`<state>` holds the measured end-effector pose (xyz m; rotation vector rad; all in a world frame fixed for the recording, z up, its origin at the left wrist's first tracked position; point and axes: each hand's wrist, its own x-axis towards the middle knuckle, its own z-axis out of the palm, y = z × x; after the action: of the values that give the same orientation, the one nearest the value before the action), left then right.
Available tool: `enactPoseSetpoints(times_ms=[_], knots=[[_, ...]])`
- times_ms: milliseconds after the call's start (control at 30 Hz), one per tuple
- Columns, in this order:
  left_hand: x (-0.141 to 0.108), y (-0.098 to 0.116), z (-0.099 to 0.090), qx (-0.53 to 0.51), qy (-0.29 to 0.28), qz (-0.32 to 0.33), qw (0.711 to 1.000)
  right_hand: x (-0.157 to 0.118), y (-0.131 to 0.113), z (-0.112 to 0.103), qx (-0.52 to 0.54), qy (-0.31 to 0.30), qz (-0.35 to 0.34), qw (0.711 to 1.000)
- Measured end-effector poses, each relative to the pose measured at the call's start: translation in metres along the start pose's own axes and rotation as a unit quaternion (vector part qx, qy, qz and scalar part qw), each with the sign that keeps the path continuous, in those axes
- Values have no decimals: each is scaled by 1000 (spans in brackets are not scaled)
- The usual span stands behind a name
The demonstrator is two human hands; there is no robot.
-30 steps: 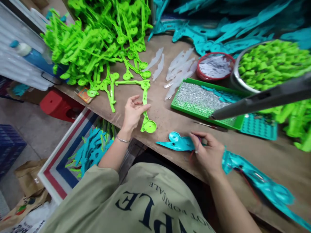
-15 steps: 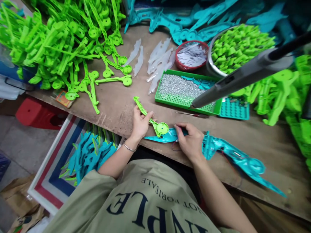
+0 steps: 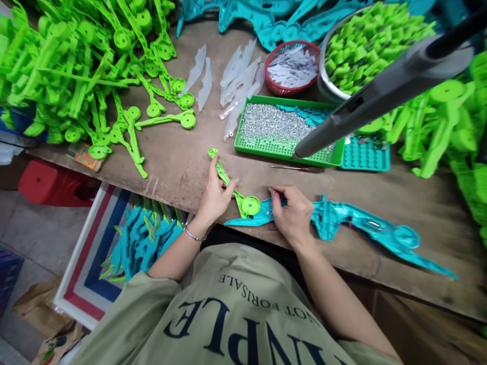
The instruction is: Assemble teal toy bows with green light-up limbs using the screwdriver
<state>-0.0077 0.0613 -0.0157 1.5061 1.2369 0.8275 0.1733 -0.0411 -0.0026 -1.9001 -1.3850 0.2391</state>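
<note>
My left hand (image 3: 217, 195) is closed around the arm of a lime-green plastic piece (image 3: 250, 205) with a round disc end. That disc lies over the left end of a long blue plastic shell (image 3: 380, 229), which stretches along the table's front edge. Over the shell, my right hand (image 3: 292, 210) is closed, thumb and forefinger pinched on a thin reddish-purple wire (image 3: 271, 213). Part of the shell is hidden beneath this hand. Fine wires also trail below the shell's right half.
Lime-green pieces (image 3: 76, 76) are heaped at left. A green tray (image 3: 243, 145) of small metal screws, a red basket (image 3: 272, 81) and a metal bowl (image 3: 322, 76) stand behind. A grey electric screwdriver (image 3: 357, 86) hangs over the tray. A thin screwdriver (image 3: 294, 168) lies before it.
The view has shifted slightly. The right hand has moved a little along the blue shell towards the green disc, still pinching the wire. The left hand keeps its hold on the green piece.
</note>
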Motion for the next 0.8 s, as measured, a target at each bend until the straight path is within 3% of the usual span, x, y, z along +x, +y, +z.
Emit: enactPoseSetpoints(times_ms=[167, 300, 467, 533, 633, 733, 800], knots=[[-2, 13, -7, 170, -9, 54, 984, -1, -1, 0, 6, -6, 14, 1000], [-10, 35, -19, 353, -23, 115, 928, -1, 0, -1, 7, -5, 24, 1000], [-27, 37, -34, 335, -258, 276, 863, -2, 4, -5, -8, 7, 16, 1000], [-30, 30, -34, 317, -269, 289, 862, -2, 5, -7, -6, 14, 16, 1000], [-32, 23, -31, 313, -242, 295, 870, 1, 7, -13, 14, 2, 40, 999], [-35, 25, -29, 286, -236, 303, 878, 11, 6, -26, 71, -46, 106, 991], [-39, 32, -29, 259, -213, 284, 898, 23, 2, -36, 139, -99, 147, 974]])
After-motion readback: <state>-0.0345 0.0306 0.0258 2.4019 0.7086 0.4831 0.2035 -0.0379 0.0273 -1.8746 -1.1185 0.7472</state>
